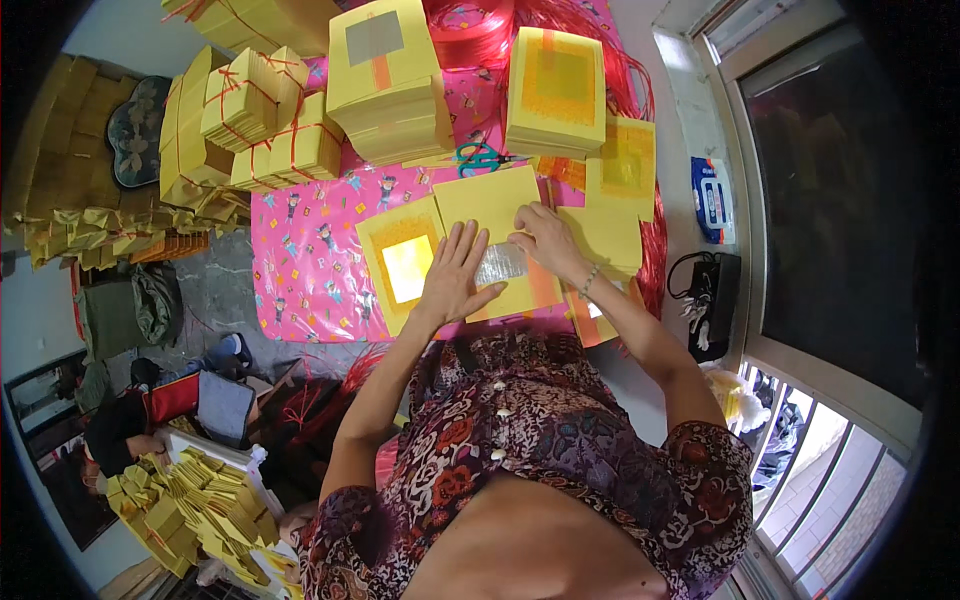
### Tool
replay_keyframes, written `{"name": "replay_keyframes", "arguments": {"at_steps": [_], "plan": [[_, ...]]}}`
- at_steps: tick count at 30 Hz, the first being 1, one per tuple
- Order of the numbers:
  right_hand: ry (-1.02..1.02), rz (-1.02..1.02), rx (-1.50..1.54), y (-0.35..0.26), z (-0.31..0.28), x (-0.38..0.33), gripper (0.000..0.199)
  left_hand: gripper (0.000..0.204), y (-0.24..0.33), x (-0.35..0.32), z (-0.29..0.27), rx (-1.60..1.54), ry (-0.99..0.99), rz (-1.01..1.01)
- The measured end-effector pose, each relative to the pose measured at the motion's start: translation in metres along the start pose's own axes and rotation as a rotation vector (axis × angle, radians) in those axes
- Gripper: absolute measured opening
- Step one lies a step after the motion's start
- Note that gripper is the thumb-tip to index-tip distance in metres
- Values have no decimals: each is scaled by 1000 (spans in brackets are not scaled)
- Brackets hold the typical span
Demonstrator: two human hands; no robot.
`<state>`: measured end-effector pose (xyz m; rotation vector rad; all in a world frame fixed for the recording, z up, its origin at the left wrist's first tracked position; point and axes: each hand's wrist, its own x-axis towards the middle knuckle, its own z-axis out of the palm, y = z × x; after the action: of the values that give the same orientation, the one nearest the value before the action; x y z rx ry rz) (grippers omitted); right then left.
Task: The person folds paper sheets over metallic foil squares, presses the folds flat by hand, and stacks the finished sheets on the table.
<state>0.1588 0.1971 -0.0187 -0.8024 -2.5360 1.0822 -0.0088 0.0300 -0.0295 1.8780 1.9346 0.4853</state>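
Note:
A sheet of yellow paper [490, 205] with a silvery rectangle lies in front of me on the pink table cover. My left hand [458, 275] rests flat on it, fingers stretched out, partly covering the silvery patch. Over the sheet's right side, my right hand [548, 240] has its fingers bent and drawn together at the paper; its fingertips are partly hidden. To the left, a yellow sheet with a shiny gold square [407, 268] lies beside my left hand. More yellow sheets [610, 238] lie just right of my right hand.
Teal-handled scissors [478, 158] lie beyond the sheet. Tall stacks of yellow paper [390, 110] and another stack [555, 90] stand farther back. Bundles tied with red string [240, 100] sit at the far left. Red plastic strands [470, 35] lie behind; a black box [715, 300] stands right.

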Motion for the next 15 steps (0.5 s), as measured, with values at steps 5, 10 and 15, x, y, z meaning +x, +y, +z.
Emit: {"name": "replay_keyframes", "arguments": {"at_steps": [5, 10, 15], "plan": [[53, -9, -92, -3, 8, 0, 27, 91, -2, 0, 1, 4, -20, -13], [56, -45, -152, 0, 12, 0, 28, 89, -4, 0, 2, -19, -24, -11], [57, -173, -155, 1, 3, 1, 35, 81, -7, 0, -1, -69, 8, -26]]}}
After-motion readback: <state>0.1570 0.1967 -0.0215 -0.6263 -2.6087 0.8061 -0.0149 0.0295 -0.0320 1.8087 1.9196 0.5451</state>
